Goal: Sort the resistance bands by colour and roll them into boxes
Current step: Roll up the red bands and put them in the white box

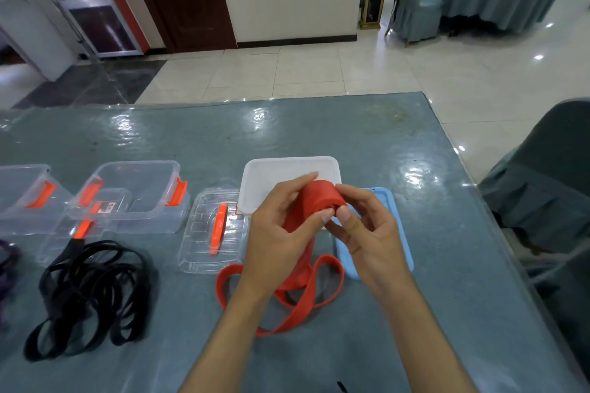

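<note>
Red band [321, 199] up in both hands, half rolled above the table [383, 153]: left hand [281, 226] curls round the roll, right hand [367, 233] pinches its edge with thumb and fingers, and the loose tail hangs down into loops on the tabletop. One white box [287, 172] sits just behind the hands, one blue lid [405, 252] beside it. Two clear boxes [137, 188] on the left, two clear lids with orange handles, one pile of black bands [92, 293], purple bands [6, 268] at the edge.

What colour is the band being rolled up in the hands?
Red; the red band shows best in the head view, pinched by the left hand and right hand.
</note>
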### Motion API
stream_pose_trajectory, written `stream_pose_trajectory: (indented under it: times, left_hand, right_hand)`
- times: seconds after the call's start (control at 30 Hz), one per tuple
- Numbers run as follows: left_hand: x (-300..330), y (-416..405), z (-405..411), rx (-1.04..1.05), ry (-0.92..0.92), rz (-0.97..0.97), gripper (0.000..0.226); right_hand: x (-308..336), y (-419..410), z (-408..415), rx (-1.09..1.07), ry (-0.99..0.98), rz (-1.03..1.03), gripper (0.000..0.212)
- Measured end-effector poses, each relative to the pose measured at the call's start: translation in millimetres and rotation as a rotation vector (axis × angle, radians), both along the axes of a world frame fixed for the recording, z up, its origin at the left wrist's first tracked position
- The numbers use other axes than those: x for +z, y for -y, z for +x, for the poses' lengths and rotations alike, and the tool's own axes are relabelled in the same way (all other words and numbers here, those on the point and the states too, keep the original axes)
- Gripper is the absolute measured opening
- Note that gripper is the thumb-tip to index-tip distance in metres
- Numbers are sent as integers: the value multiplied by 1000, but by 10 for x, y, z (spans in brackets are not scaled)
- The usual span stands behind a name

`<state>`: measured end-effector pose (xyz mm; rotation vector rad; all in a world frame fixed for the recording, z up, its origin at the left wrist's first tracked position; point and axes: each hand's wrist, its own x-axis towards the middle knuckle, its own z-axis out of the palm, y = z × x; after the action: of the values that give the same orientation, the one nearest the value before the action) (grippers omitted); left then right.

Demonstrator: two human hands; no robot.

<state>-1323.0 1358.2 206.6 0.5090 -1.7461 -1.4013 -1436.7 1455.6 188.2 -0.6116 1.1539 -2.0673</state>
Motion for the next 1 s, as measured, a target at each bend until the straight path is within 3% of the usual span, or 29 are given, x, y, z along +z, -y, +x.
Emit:
stream_pose_trajectory:
  times: [0.1,0.3,0.4,0.57,0.7,0.87,1.0]
  left_hand:
    - [57,-36,2,16,-124,162,42]
    - [5,-87,-58,56,-62,117,12]
    - [-46,-129,-95,65,0,107,20]
    - [-26,-46,-36,18,118,0,27]
    - [-21,-39,22,7,106,-76,27]
    - [42,-69,10,44,9,33,33]
    - [40,-80,0,33,24,58,41]
  right_hand:
    - [-9,71,103,-13,111,-29,38]
    - [-50,57,116,-50,23,86,43]
    - [-83,23,93,-85,-6,116,32]
    - [16,-33,-9,-122,-110,115,51]
    - [143,-65,-138,-40,-322,174,60]
    - [249,-160,-253,84,-284,161,66]
    - [253,-231,-305,116,-245,168,53]
